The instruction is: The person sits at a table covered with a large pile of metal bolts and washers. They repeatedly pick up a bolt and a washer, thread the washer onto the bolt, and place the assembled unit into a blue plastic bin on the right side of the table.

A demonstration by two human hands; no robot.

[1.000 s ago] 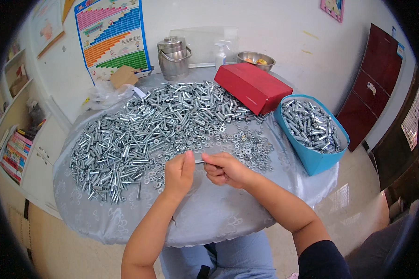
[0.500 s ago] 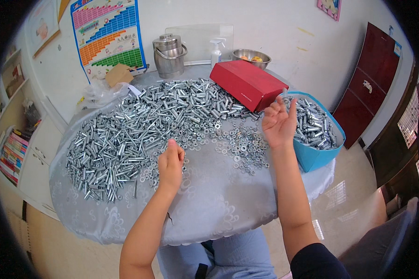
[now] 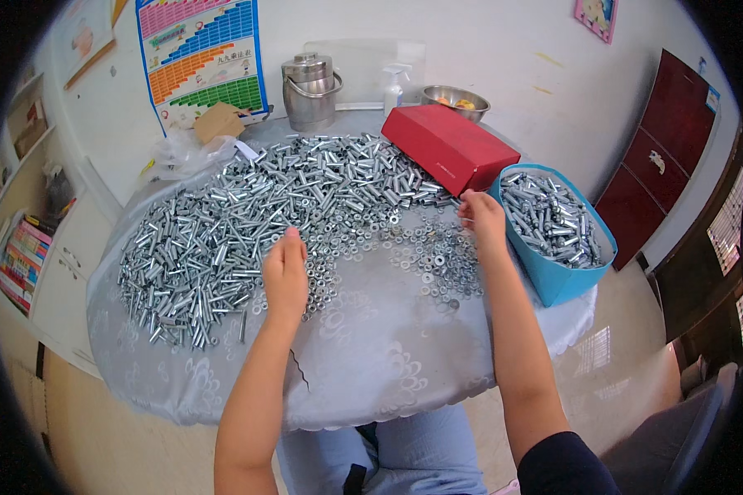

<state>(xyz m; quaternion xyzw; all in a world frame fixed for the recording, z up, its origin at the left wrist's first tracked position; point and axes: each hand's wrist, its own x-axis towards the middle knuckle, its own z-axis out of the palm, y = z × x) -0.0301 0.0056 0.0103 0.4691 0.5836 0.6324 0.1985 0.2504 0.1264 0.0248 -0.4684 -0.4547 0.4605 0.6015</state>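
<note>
A big heap of silver bolts and sleeves (image 3: pixel 223 231) covers the far left of a round table under a grey cloth (image 3: pixel 371 363). Loose washers and nuts (image 3: pixel 425 247) lie to its right. My left hand (image 3: pixel 286 276) rests back-up at the near edge of the heap, fingers together and pointing into the parts, the fingertips hidden. My right hand (image 3: pixel 480 216) hovers over the washers just left of a blue bin (image 3: pixel 557 285) filled with assembled bolts, its fingers bent down with nothing visible in them.
A red box (image 3: pixel 450 148) lies behind the washers, next to the bin. At the table's back stand a metal pot (image 3: pixel 309 81), a spray bottle (image 3: pixel 394 87) and a steel bowl (image 3: pixel 455 99). A dark red cabinet (image 3: pixel 660 148) stands at right, shelves at left.
My right hand went from meeting the left at the table's middle out over the blue bin, then came back left to the washers. My left hand moved up to the heap's edge.
</note>
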